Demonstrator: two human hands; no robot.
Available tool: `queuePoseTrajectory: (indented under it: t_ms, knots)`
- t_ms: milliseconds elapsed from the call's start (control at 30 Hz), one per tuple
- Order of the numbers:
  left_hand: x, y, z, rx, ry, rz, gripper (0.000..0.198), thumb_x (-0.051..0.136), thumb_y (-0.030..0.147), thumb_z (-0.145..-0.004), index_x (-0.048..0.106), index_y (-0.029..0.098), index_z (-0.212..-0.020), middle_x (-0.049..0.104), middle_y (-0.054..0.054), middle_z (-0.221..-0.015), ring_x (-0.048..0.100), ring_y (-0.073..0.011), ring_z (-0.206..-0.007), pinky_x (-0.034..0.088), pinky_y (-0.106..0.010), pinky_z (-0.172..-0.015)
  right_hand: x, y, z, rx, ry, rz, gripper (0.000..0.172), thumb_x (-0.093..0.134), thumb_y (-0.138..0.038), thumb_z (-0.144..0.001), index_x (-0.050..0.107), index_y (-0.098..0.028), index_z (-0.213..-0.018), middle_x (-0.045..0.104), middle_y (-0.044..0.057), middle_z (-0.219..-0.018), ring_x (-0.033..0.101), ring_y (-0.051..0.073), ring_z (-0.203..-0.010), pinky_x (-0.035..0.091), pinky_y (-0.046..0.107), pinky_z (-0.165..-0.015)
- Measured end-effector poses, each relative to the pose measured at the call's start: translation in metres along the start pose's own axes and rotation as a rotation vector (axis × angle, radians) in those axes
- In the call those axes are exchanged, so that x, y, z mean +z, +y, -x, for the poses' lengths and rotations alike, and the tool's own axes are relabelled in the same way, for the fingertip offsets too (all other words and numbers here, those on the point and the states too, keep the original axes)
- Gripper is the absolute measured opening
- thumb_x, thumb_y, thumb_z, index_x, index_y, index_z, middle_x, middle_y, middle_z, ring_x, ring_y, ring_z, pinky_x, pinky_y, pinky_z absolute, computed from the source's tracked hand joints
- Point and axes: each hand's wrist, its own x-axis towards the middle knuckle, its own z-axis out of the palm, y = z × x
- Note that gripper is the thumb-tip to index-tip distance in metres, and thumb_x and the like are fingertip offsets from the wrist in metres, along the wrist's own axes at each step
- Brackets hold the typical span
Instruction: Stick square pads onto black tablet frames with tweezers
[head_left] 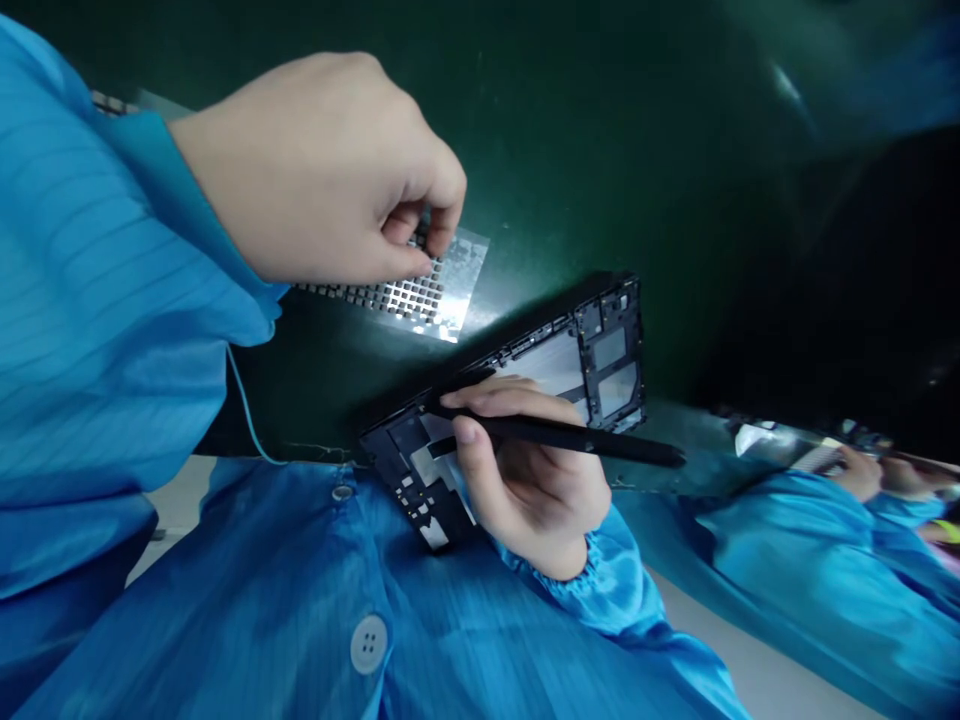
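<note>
My left hand (322, 175) is closed, with thumb and index finger pinched just over a clear sheet (469, 265) covered in rows of small grey pads (409, 300). Whether a pad sits between the fingertips cannot be made out. In my right hand (536, 475) are slim black tweezers (570, 436), gripped between thumb and fingers, their narrow end pointing left over an open black tablet housing (611, 350). The housing lies aslant at the table's near edge, its inside facing up with silvery plates and small components. My right hand covers its middle.
The dark green tabletop (555, 130) stretches away behind the housing. At the right, a co-worker's hands (862, 475) and blue sleeves are at the same table, near blurred small parts. A large black shape (847, 290) fills the right side. A thin blue cord (244, 410) hangs by my left sleeve.
</note>
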Motion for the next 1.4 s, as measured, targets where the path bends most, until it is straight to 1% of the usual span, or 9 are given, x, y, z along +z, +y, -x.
queuePoseTrajectory:
  t_ms: [133,300,433,567,633,767,1000,1200,1400]
  knots:
    - [-0.001,-0.001,0.000,0.005,-0.001,-0.005,0.047,0.049,0.036,-0.099,0.080,0.003,-0.111,0.062,0.006,-0.078,0.076,-0.0281,-0.118,0.052,-0.057,-0.108,-0.017,-0.005,-0.025,-0.047,-0.113,0.067,0.038,0.077,-0.007,-0.096,0.074,-0.030,-0.126,0.083,0.005,-0.109,0.082,0.023,-0.099,0.071,0.042,-0.087]
    - [-0.003,0.000,-0.001,-0.069,-0.048,0.018,0.030,0.068,0.021,-0.090,0.082,0.011,-0.115,0.061,0.009,-0.075,0.077,-0.0226,-0.109,0.054,-0.057,-0.109,-0.032,0.011,-0.094,0.030,-0.251,0.152,0.011,0.078,-0.036,-0.103,0.077,-0.032,-0.113,0.083,0.002,-0.114,0.083,0.026,-0.111,0.071,0.046,-0.104]
    - [0.000,-0.001,-0.002,-0.029,-0.042,-0.009,0.038,0.063,0.033,-0.094,0.080,0.006,-0.114,0.063,0.008,-0.078,0.075,-0.0197,-0.108,0.053,-0.050,-0.109,-0.027,0.027,-0.116,0.075,-0.313,0.085,0.025,0.078,-0.050,-0.102,0.078,-0.028,-0.112,0.082,0.001,-0.110,0.081,0.025,-0.112,0.070,0.044,-0.106]
    - [0.002,-0.006,0.000,0.056,0.020,-0.002,0.089,0.017,0.065,-0.100,0.080,0.003,-0.111,0.059,0.003,-0.076,0.075,-0.0249,-0.115,0.050,-0.054,-0.107,-0.025,0.029,-0.111,0.088,-0.309,0.050,0.024,0.080,-0.049,-0.100,0.077,-0.027,-0.108,0.082,0.000,-0.109,0.081,0.022,-0.106,0.069,0.041,-0.103]
    - [0.003,-0.008,0.000,0.053,0.029,0.024,0.098,0.009,0.073,-0.097,0.082,0.008,-0.107,0.058,0.001,-0.076,0.075,-0.0276,-0.116,0.051,-0.058,-0.108,-0.025,0.029,-0.109,0.078,-0.295,0.035,0.025,0.081,-0.049,-0.100,0.077,-0.026,-0.108,0.082,0.001,-0.108,0.082,0.021,-0.103,0.070,0.040,-0.101]
    - [0.003,-0.011,0.001,0.033,0.036,0.066,0.083,0.025,0.079,-0.093,0.082,0.019,-0.100,0.061,-0.001,-0.077,0.076,-0.0275,-0.110,0.053,-0.057,-0.118,-0.024,0.033,-0.109,0.055,-0.257,0.020,0.029,0.083,-0.052,-0.097,0.076,-0.026,-0.108,0.083,0.003,-0.107,0.082,0.022,-0.100,0.072,0.038,-0.096]
    - [0.000,-0.005,0.000,0.030,0.015,-0.050,0.053,0.044,0.055,-0.100,0.082,0.018,-0.103,0.061,0.000,-0.075,0.076,-0.0251,-0.104,0.060,-0.058,-0.113,-0.026,0.031,-0.113,0.038,-0.273,0.021,0.022,0.085,-0.046,-0.097,0.076,-0.027,-0.103,0.083,0.003,-0.104,0.081,0.023,-0.096,0.072,0.039,-0.090]
    - [-0.004,0.002,-0.001,-0.102,-0.071,-0.100,0.027,0.061,0.027,-0.096,0.084,0.025,-0.111,0.066,0.003,-0.081,0.079,-0.0269,-0.100,0.063,-0.061,-0.113,-0.026,0.011,-0.051,0.045,-0.058,-0.119,0.014,0.074,-0.020,-0.102,0.074,-0.026,-0.114,0.078,0.003,-0.100,0.079,0.021,-0.092,0.070,0.040,-0.083]
    - [-0.001,-0.002,0.000,-0.085,-0.056,-0.107,0.028,0.064,0.036,-0.092,0.082,0.026,-0.110,0.065,0.006,-0.081,0.080,-0.0289,-0.100,0.065,-0.063,-0.106,-0.011,0.019,-0.011,-0.117,0.044,-0.090,0.031,0.069,-0.003,-0.095,0.071,-0.020,-0.121,0.076,0.006,-0.100,0.078,0.020,-0.095,0.069,0.039,-0.084]
